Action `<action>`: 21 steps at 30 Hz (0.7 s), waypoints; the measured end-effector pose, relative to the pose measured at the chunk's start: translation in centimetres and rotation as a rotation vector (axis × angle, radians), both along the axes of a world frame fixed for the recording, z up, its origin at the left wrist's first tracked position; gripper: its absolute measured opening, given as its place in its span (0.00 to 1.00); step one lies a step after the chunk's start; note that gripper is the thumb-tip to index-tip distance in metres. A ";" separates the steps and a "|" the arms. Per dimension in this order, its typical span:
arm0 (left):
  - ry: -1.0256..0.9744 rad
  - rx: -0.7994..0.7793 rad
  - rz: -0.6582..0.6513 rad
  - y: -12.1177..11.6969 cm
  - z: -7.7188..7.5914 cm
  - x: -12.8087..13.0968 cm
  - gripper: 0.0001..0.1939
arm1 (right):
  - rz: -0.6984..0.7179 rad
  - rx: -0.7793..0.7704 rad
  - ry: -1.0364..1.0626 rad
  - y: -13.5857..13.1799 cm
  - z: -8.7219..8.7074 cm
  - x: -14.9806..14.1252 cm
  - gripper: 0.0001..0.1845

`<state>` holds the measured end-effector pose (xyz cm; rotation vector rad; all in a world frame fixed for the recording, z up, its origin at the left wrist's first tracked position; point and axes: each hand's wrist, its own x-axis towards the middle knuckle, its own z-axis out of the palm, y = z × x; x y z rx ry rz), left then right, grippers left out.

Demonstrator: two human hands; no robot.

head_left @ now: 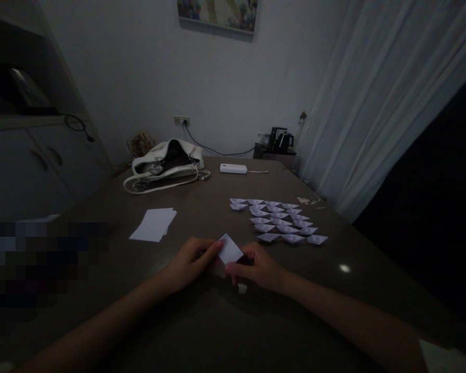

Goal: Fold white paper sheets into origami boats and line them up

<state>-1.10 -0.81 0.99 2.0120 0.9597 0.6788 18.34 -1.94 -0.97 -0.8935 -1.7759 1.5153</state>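
Note:
A small folded piece of white paper [230, 249], diamond-shaped from my viewpoint, is held between both hands above the table. My left hand [196, 259] pinches its left corner, thumb on top. On the opposite side my right hand [258, 267] grips the lower right edge between thumb and fingers; some fingertips are hidden beneath. Just below the right fingers lies a small white scrap [242, 288]. Beyond my right hand, several folded paper boats [281, 221] stand in rows. A stack of white paper sheets [152, 225] lies to the left, past my left hand.
A white handbag [166, 163] stands at the table's far left. A white power bank [233, 169] with a short cable lies at the far edge. Torn bits [303, 200] are near the right edge, beside a sheer curtain [345, 103]. A black kettle [285, 141] stands behind.

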 end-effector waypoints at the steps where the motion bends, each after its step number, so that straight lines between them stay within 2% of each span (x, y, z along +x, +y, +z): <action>1: 0.009 0.003 0.004 0.0 0.1 0.0 0.27 | 0.002 -0.006 -0.003 0.0 0.1 0.0 0.16; 5: 0.012 0.007 -0.019 0.0 0.3 0.0 0.25 | 0.005 -0.019 -0.018 -0.2 0.3 0.0 0.15; 9: -0.018 -0.001 -0.034 0.1 0.3 -0.2 0.25 | 0.017 -0.033 -0.002 -0.3 0.0 -0.1 0.19; 21: -0.006 0.094 0.002 0.1 0.6 -0.3 0.22 | 0.096 0.053 -0.087 -0.2 -0.4 0.2 0.22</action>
